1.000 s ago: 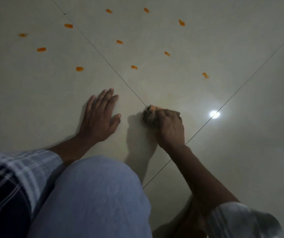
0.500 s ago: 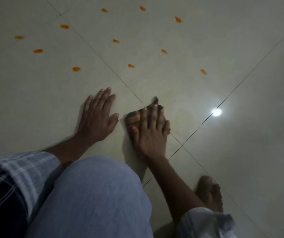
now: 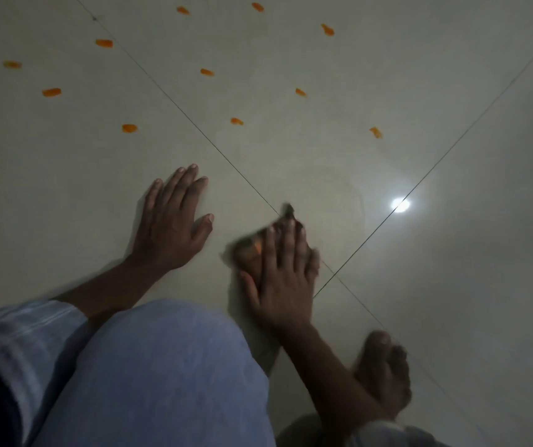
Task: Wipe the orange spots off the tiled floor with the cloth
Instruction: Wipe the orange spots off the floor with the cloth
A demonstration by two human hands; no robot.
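Tiled floor (image 3: 387,285) with orange spots (image 3: 129,128); flat right hand (image 3: 286,279) presses the blurred, seemingly bunched cloth (image 3: 249,250), left hand (image 3: 171,227) lies spread flat.

Bare tiled floor (image 3: 339,162) is lying open ahead of both hands, up to the orange spots (image 3: 236,121) scattered beyond. The left hand (image 3: 175,221), lying flat, is blocking the way leftward; a raised knee (image 3: 168,375) and a bare foot (image 3: 383,372) are closing off the near side, while the right side is lying open
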